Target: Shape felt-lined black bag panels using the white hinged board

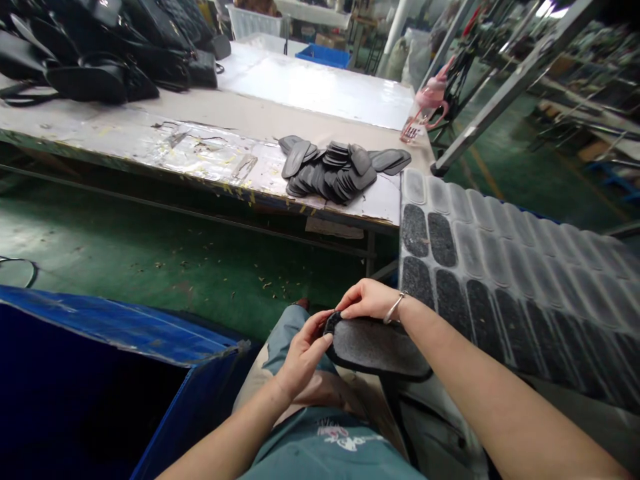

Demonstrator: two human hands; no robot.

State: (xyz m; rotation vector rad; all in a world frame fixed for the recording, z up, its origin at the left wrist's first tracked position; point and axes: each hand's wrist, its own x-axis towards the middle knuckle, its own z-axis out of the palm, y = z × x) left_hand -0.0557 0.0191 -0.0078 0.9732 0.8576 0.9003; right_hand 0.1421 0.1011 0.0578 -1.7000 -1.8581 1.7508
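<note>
A dark grey oval panel (377, 345) with a black rim lies over my lap, its right end reaching under my right forearm. My left hand (303, 352) pinches the rim at the panel's left end, thumb on top and fingers around the edge. Just beyond it, my right hand (366, 300) is closed on the same rim at the far left corner, fingertips pressed together. The black edging looks bunched between the two hands. Beside my right arm, a board (403, 200) carries rows of oval pieces, some black and grainy (447, 293), others pale grey (483, 210).
Dark flat oval pieces (330, 173) are heaped on the worn white table (200, 150) ahead. Black bags (125, 57) sit at its far left, a pink-lidded bottle (425, 110) at its right corner. A blue bin (200, 333) stands left of my legs. A metal post (500, 93) slants at right.
</note>
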